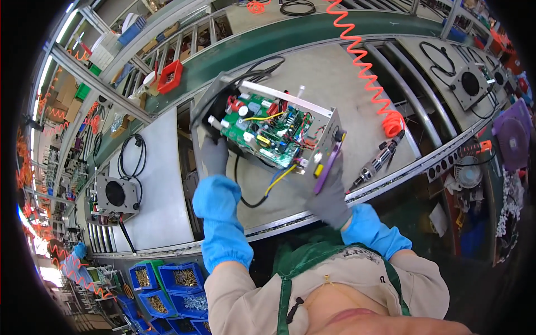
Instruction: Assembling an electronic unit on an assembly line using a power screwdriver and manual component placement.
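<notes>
Where rollers (420, 89) border pale board (312, 67), right grip (333, 195) pinches purple tool (328, 169), left grip (215, 156) unclear.

Workshop interior, bent by a round fisheye view with black corners. A long tabletop (318, 72) of pale boards curves across, broken by shiny metal rollers (421, 89). Behind it runs a green strip (257, 40). Upper left, a grey metal frame (100, 82) stands near a white tube light (67, 26). Lower right, the floor (416, 212) is dark and shadowed
</notes>
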A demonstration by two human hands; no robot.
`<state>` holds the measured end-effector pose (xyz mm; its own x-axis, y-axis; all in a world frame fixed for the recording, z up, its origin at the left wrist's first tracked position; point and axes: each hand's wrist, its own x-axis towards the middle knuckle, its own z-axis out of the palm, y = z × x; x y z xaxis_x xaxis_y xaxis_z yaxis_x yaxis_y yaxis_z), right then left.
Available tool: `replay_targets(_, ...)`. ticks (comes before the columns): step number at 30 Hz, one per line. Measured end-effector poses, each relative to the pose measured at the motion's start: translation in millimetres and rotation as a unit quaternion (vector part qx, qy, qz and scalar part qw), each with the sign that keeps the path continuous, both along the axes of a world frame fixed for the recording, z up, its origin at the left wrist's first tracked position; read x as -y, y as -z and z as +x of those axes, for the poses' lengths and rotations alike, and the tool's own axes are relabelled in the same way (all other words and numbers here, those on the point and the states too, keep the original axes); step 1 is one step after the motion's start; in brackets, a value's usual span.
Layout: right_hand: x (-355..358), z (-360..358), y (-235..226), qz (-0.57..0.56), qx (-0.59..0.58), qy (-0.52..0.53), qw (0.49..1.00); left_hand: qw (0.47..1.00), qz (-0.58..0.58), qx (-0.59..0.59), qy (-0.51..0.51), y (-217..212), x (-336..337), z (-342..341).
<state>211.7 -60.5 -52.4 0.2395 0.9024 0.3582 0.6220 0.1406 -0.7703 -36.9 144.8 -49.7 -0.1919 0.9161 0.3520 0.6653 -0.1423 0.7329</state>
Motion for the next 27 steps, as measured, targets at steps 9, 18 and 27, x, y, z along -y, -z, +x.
replay_targets(9,-86.0,126.9,20.4,-0.098,-0.133,-0.08,0.983,0.991,-0.023,-0.127,-0.044,-2.9,146.6,15.6)
replay_targets(18,-77.1,121.8,6.3,-0.122,-0.125,0.022,0.984,0.987,0.118,0.063,0.087,-143.6,114.1,10.6)
replay_targets(27,-79.6,109.3,-1.0,-0.083,-0.139,-0.015,0.987,0.978,-0.09,-0.186,-0.009,-22.5,-61.9,-67.9)
